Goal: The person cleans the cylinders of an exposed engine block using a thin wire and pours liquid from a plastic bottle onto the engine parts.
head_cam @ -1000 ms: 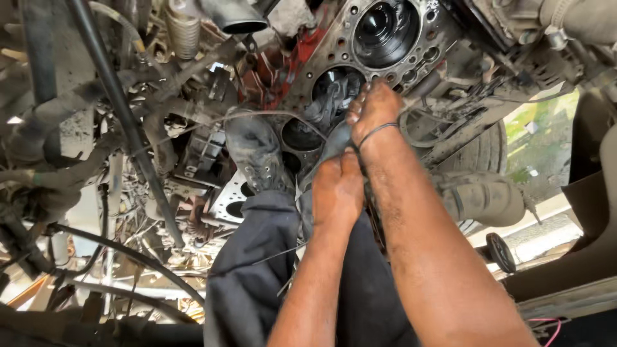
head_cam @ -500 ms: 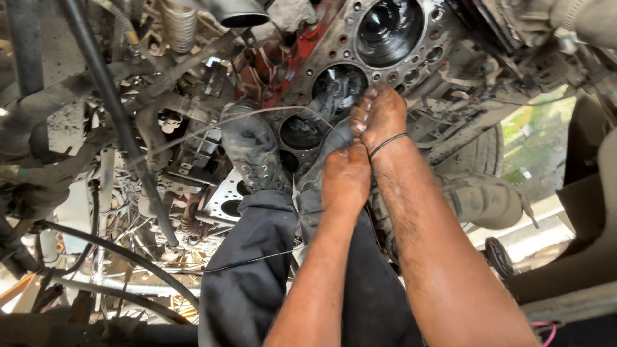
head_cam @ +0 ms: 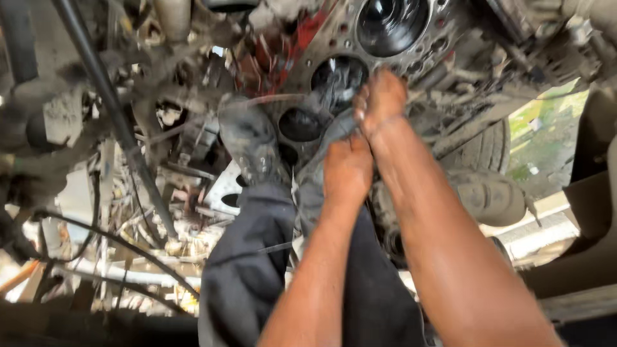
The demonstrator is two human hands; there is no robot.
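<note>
Both hands at the engine block, over the cylinder bores.
Left hand closed on a grey rag; right hand pressed on the engine block beside a bore, grip unclear. Worn shoe alongside.

Both arms stretched fwd – left hand fisted, knuckles up – right hand just ahead, fingers curled.

The fingers of the left hand curl out of sight into a grey cloth, so its grip cannot be judged; the right hand hides its fingertips against the engine block. The top bore is cut off by the edge, and motion blurs the hoses
</note>
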